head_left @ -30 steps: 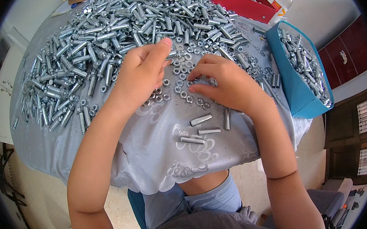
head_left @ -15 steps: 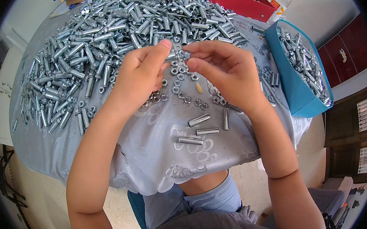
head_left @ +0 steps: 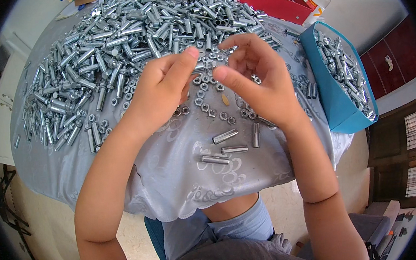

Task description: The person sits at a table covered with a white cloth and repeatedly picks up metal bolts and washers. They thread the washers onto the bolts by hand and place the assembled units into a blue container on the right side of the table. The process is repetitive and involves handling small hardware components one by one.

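Note:
My left hand (head_left: 162,88) is closed around a silver sleeve anchor bolt (head_left: 199,69), its thumb along the top. The nut end of the bolt points right, toward my right hand (head_left: 265,81). That hand is open, its index finger raised and bent, its thumb tip close by the nut end; whether the thumb touches it I cannot tell. Loose hex nuts (head_left: 201,94) lie scattered beneath both hands. Nearer me, several plain metal sleeves (head_left: 235,149) rest on the cloth.
A wide heap of bolts and sleeves (head_left: 127,31) covers the far and left table. At the right stands a blue bin (head_left: 346,112) full of bolts, with a red box (head_left: 269,3) and a plastic bottle (head_left: 319,3) behind. A patterned grey cloth (head_left: 173,181) drapes over the near edge.
The right index finger has lifted off the bolt's end and the fingers have spread from the thumb. The left hand keeps its hold, shifted slightly right.

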`<control>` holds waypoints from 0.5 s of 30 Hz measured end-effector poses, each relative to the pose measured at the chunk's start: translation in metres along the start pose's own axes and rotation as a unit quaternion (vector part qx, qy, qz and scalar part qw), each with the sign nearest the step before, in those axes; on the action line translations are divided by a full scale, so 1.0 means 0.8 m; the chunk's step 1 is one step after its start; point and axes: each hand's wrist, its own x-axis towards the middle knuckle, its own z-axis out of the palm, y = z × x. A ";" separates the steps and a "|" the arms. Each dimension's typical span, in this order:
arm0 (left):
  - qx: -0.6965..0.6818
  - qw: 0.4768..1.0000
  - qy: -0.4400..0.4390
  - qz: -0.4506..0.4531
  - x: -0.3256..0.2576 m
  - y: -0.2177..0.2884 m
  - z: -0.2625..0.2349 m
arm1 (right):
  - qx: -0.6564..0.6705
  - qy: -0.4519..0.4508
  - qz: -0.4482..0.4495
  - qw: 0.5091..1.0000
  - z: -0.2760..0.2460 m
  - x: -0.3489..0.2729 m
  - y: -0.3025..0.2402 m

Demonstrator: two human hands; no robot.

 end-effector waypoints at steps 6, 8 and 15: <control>0.019 0.999 -0.023 -0.022 0.000 0.002 -0.001 | -0.155 -0.043 -0.173 0.972 -0.013 0.008 0.007; 0.015 0.999 -0.019 -0.021 0.000 0.001 -0.001 | -0.155 -0.070 -0.098 0.980 -0.017 0.003 0.008; 0.021 1.000 -0.011 -0.013 0.000 0.002 -0.002 | -0.082 -0.041 -0.096 0.991 -0.007 0.003 -0.004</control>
